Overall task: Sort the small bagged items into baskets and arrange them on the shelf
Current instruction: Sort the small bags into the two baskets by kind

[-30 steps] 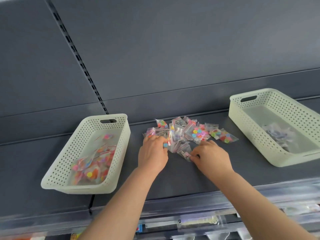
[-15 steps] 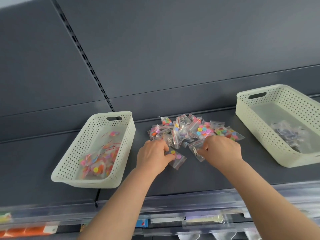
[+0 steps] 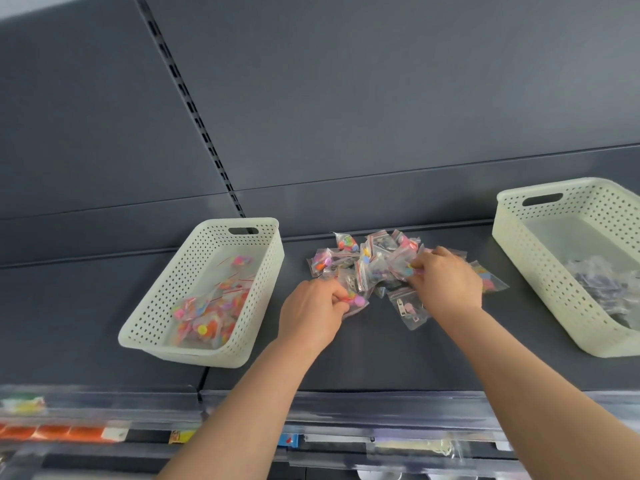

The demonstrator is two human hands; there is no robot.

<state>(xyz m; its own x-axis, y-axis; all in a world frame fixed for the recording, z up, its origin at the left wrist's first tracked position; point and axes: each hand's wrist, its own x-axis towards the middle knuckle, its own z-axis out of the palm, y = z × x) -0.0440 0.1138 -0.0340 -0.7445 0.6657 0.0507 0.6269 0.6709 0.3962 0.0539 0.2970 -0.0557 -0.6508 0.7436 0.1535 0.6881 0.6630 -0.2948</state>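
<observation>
A pile of small clear bags (image 3: 375, 263) with coloured discs and metal parts lies on the dark shelf (image 3: 398, 355) between two cream baskets. My left hand (image 3: 313, 313) pinches a bag of coloured discs (image 3: 356, 302) at the pile's near left edge. My right hand (image 3: 446, 280) grips another bag of coloured discs (image 3: 403, 266) on the pile's right side. A bag with zipper pulls (image 3: 408, 311) lies loose in front. The left basket (image 3: 173, 306) holds coloured-disc bags. The right basket (image 3: 512, 251) holds bags of dark parts.
The shelf's grey back panel (image 3: 346, 98) rises behind the pile, with a slotted upright (image 3: 194, 109) at the left. A clear price rail (image 3: 346, 407) runs along the front edge; goods on lower shelves show below it.
My left hand has closed on a disc bag at the pile's near edge. My right hand has reached farther back into the pile and left the zipper-pull bag lying loose.
</observation>
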